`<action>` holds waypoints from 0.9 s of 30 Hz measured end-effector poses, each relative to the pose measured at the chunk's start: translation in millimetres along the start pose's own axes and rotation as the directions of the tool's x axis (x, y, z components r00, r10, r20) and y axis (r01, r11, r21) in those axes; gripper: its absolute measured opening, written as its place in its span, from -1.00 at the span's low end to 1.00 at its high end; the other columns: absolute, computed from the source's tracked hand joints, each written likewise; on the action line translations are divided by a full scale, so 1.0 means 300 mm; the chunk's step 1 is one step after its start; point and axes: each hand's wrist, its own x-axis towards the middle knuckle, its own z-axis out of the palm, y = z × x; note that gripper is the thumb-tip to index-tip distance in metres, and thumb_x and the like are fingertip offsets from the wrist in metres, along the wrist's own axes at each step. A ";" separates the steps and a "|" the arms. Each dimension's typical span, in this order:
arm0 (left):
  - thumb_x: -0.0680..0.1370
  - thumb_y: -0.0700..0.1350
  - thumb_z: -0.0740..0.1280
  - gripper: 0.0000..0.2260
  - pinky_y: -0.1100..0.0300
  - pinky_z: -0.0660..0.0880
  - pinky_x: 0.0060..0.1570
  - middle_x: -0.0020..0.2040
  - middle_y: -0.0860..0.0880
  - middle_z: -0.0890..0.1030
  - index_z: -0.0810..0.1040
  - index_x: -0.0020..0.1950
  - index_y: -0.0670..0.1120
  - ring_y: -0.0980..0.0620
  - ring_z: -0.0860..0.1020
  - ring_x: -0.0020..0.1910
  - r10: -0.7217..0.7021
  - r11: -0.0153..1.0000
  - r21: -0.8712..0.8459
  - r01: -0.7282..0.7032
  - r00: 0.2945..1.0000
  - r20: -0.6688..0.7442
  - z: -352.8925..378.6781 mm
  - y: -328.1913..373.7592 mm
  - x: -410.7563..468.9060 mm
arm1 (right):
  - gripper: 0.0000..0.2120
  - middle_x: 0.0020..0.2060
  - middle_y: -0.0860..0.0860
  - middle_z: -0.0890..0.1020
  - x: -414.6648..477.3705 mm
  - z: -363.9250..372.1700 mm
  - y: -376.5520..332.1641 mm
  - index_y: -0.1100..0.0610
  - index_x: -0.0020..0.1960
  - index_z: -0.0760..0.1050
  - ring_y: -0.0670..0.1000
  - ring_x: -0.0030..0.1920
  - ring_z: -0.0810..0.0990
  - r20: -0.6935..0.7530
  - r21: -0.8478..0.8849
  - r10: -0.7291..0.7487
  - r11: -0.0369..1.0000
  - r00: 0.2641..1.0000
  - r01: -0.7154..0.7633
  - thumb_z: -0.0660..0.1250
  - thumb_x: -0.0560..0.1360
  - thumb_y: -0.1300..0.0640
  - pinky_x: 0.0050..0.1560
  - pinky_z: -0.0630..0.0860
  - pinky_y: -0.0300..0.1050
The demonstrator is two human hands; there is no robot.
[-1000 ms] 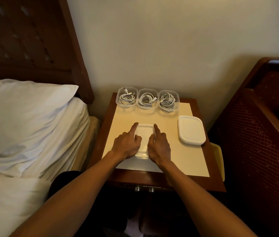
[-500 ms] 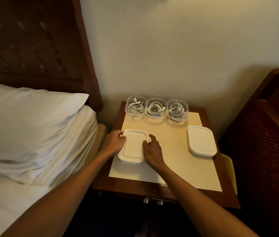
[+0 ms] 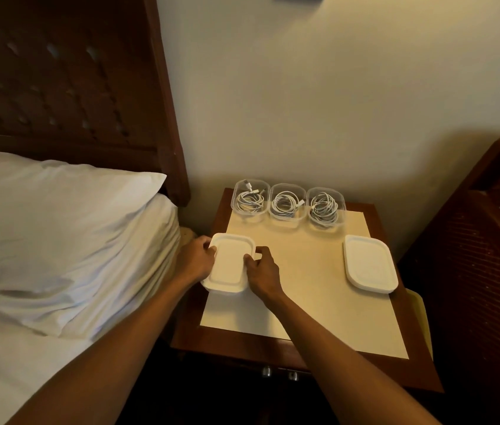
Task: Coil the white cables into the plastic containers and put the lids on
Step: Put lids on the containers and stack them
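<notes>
At the near-left corner of the surface [image 3: 304, 286], the left hand [image 3: 195, 262] and right hand [image 3: 262, 269] grasp a white lid [image 3: 230, 262] by its two long sides, fingers [image 3: 207, 243] curled over the edges. Its long axis runs near to far; whether a container sits beneath it cannot be determined. Beyond its far edge, apart from both hands, three open plastic containers [image 3: 287, 204] stand in a row against the wall [image 3: 304, 102], each holding a coiled white cable [image 3: 285, 205]. The leftmost container [image 3: 250, 199] lies closest, slightly toward the right hand's side.

The left forearm [image 3: 113, 342] and the right forearm [image 3: 334, 342] are seen bare along all of their visible length. The left hand [image 3: 195, 263] and the right hand [image 3: 262, 274] are likewise uncovered, the knuckles plainly shown.
</notes>
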 end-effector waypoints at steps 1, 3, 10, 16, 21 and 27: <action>0.64 -0.07 0.26 -0.74 0.05 0.51 0.08 0.21 -0.14 0.63 0.54 0.30 -0.10 -0.15 0.58 0.12 0.000 1.000 -0.004 0.000 1.000 -0.003 -0.001 0.000 -0.005 | -0.64 0.24 0.14 0.56 -0.003 -0.001 -0.001 0.12 0.38 0.30 0.14 0.17 0.58 0.003 0.004 0.004 1.000 1.000 -0.004 0.20 0.63 0.04 0.19 0.53 0.04; 0.64 -0.08 0.26 -0.74 0.09 0.47 0.02 0.20 -0.14 0.63 0.54 0.29 -0.11 -0.15 0.58 0.11 -0.009 1.000 -0.010 0.009 1.000 -0.013 0.000 -0.004 -0.014 | -0.64 0.25 0.14 0.55 -0.006 -0.001 0.000 0.11 0.39 0.30 0.14 0.17 0.57 0.015 0.006 0.010 1.000 1.000 -0.010 0.19 0.63 0.03 0.19 0.53 0.04; 0.61 -0.07 0.29 -0.68 0.03 0.43 0.07 0.30 -0.15 0.50 0.44 0.36 -0.06 -0.17 0.49 0.24 0.007 0.987 0.158 0.010 0.994 -0.110 -0.017 0.034 -0.044 | -0.59 0.17 0.09 0.55 -0.008 -0.048 0.010 0.09 0.36 0.32 0.11 0.06 0.61 0.089 0.066 0.062 0.996 0.994 -0.068 0.22 0.61 -0.10 0.12 0.60 0.06; 0.60 -0.05 0.30 -0.73 0.02 0.48 0.06 0.19 -0.11 0.50 0.48 0.29 -0.01 -0.13 0.49 0.15 0.209 0.978 0.054 -0.202 0.960 -0.187 0.051 0.239 -0.002 | -0.75 -0.12 0.04 0.62 0.127 -0.350 0.020 0.07 0.10 0.43 0.08 -0.13 0.64 -0.180 0.066 0.035 0.998 0.983 -0.023 0.19 0.60 -0.10 0.04 0.60 0.12; 0.61 -0.08 0.31 -0.79 0.14 0.49 -0.01 0.17 -0.04 0.57 0.53 0.24 -0.03 0.03 0.51 0.03 0.292 0.948 -0.098 -0.302 0.951 -0.099 0.168 0.397 0.032 | -0.65 0.27 0.21 0.51 0.297 -0.598 0.004 0.19 0.30 0.38 0.24 0.24 0.49 -0.373 -0.174 -0.002 0.982 0.928 -0.068 0.17 0.62 -0.01 0.22 0.43 0.08; 0.58 -0.10 0.30 -0.81 -0.05 0.56 0.08 0.10 -0.01 0.61 0.57 0.19 -0.03 0.00 0.55 0.03 0.322 0.934 -0.149 -0.324 0.946 -0.037 0.252 0.477 0.088 | -0.61 0.29 0.25 0.50 0.446 -0.688 0.028 0.25 0.30 0.44 0.27 0.26 0.48 -0.366 -0.365 0.033 0.914 0.930 -0.176 0.12 0.65 -0.01 0.11 0.41 0.01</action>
